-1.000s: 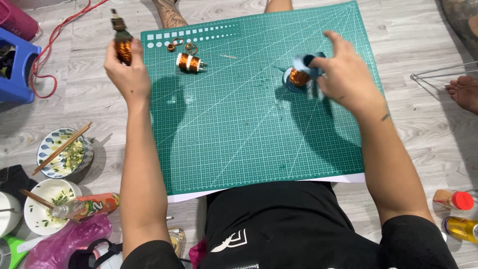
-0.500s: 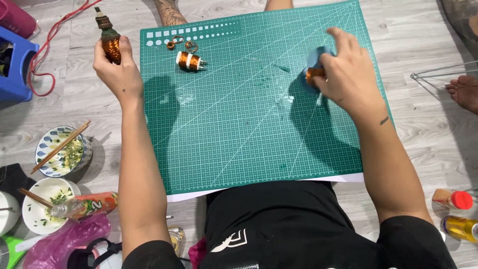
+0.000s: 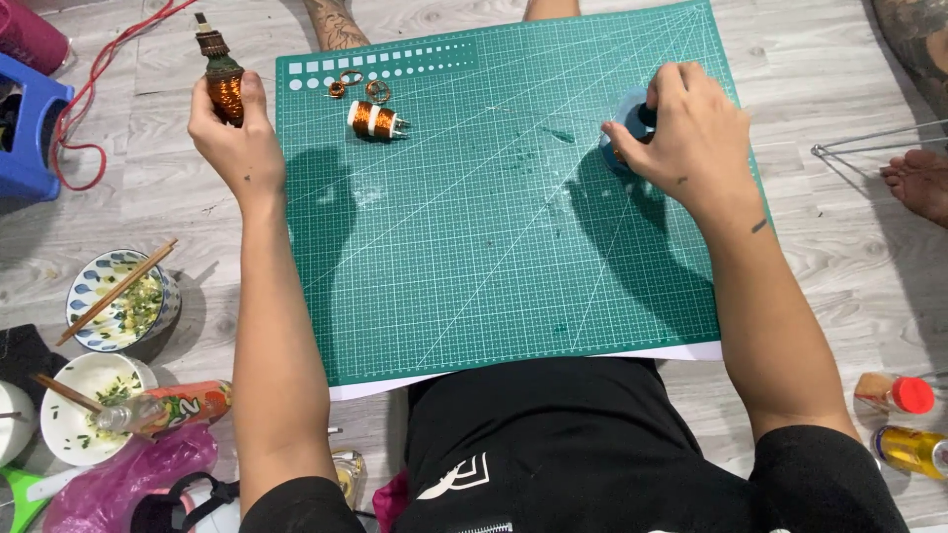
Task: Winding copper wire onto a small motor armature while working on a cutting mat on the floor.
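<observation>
Left hand [image 3: 237, 133] fingers closed round copper-wound rotor [image 3: 219, 71], shaft pointing away; right hand [image 3: 686, 133] fingers clamped over blue-and-copper part [image 3: 624, 148] (mostly hidden); spare coil [image 3: 375, 119] nearer left

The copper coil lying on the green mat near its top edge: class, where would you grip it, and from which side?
Probably from above, fingers across the copper-wound middle of the coil. It lies on its side on the mat, pale end flanges left and right, with rings just behind.
</observation>
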